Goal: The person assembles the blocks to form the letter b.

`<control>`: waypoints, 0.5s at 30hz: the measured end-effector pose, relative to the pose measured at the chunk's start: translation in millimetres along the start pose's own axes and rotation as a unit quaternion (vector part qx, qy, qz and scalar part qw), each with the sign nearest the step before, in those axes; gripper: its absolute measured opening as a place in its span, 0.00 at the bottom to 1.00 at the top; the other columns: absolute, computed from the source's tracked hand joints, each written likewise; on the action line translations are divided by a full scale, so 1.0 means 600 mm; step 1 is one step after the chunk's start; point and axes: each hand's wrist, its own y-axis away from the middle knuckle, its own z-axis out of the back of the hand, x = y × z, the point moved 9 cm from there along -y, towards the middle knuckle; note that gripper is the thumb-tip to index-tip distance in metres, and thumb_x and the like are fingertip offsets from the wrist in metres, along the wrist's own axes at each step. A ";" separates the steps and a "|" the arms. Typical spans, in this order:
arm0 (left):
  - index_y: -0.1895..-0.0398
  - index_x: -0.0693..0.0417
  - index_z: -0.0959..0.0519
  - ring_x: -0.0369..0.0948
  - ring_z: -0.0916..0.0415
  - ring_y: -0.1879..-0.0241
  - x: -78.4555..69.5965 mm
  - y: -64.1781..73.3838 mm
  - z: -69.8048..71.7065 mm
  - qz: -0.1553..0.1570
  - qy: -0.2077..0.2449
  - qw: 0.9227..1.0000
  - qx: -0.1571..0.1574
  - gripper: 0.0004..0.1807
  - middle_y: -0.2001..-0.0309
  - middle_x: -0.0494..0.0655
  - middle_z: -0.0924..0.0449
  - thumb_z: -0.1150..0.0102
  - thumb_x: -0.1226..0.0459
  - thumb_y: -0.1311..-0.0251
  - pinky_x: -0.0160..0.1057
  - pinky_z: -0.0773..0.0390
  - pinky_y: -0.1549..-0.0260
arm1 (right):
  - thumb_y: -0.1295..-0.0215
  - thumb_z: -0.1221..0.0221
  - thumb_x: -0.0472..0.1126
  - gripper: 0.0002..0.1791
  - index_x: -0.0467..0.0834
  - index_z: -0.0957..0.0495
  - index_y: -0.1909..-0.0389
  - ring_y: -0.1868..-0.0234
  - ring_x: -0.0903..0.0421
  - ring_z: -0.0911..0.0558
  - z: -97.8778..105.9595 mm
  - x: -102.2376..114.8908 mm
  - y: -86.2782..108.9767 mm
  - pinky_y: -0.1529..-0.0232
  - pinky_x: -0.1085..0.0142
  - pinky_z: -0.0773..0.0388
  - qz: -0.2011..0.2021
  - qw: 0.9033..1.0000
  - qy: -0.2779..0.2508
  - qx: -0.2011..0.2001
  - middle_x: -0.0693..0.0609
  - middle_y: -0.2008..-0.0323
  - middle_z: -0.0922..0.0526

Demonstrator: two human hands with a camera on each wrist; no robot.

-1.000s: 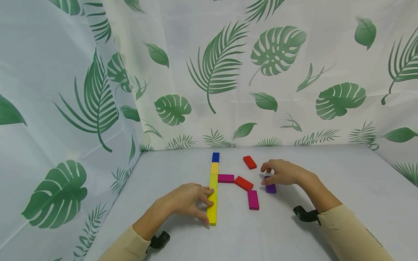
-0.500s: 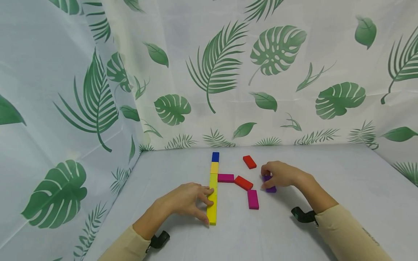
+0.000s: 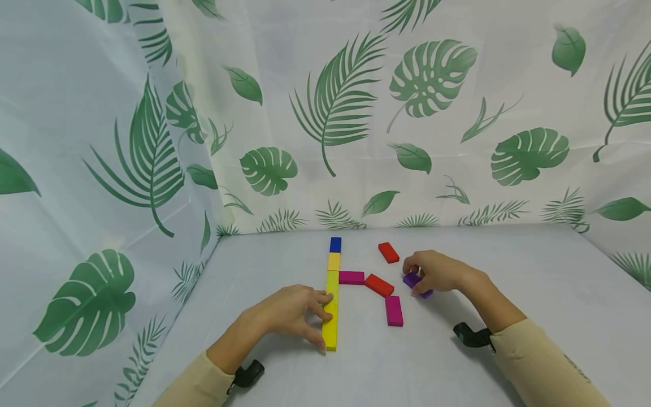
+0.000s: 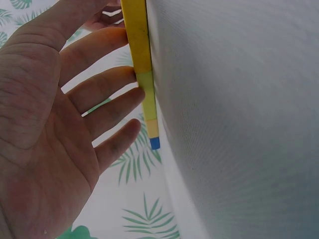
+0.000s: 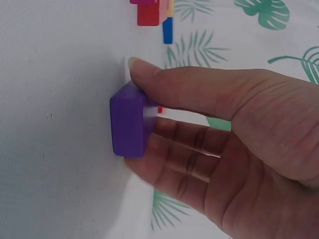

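Note:
In the head view, a straight row of flat blocks runs away from me: yellow blocks [image 3: 331,316], a paler yellow block [image 3: 334,261] and a blue block [image 3: 335,245] at the far end. My left hand [image 3: 292,311] rests along the row's left side, its extended fingertips touching the yellow edge. To the right, my right hand [image 3: 437,271] pinches a purple block [image 5: 127,124] between thumb and fingers, close over the table and turned at a slant. A magenta block [image 3: 351,277] juts from the row, and a slanted red block [image 3: 379,285] follows at its end.
Below the slanted red block lies another magenta block [image 3: 394,311], corner to corner with it. A loose red block [image 3: 389,252] sits farther back, left of my right hand. White leaf-printed cloth [image 3: 356,113] stands behind the white table [image 3: 274,373].
My right fingers have closed on the purple block and turned it from nearly straight to slanted, its far end swinging left. The left hand and the other blocks stay put.

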 end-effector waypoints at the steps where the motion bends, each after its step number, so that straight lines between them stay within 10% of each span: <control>1: 0.42 0.33 0.14 0.42 0.30 0.26 0.000 0.000 0.000 -0.001 0.001 1.000 -0.001 0.36 0.28 0.37 0.27 0.24 0.33 0.55 0.51 0.30 0.27 | 0.43 0.24 0.39 0.21 0.43 0.17 0.48 0.52 0.51 0.19 0.000 0.000 0.000 0.55 0.59 0.13 0.000 1.000 -0.001 0.001 0.51 0.55 0.17; 15: 0.42 0.34 0.14 0.40 0.31 0.26 0.000 0.002 -0.001 -0.004 0.007 1.000 -0.005 0.37 0.28 0.36 0.27 0.24 0.33 0.57 0.51 0.31 0.26 | 0.41 0.25 0.39 0.20 0.45 0.16 0.48 0.56 0.55 0.20 -0.004 -0.001 -0.004 0.60 0.63 0.14 -0.002 1.000 0.001 0.009 0.52 0.58 0.17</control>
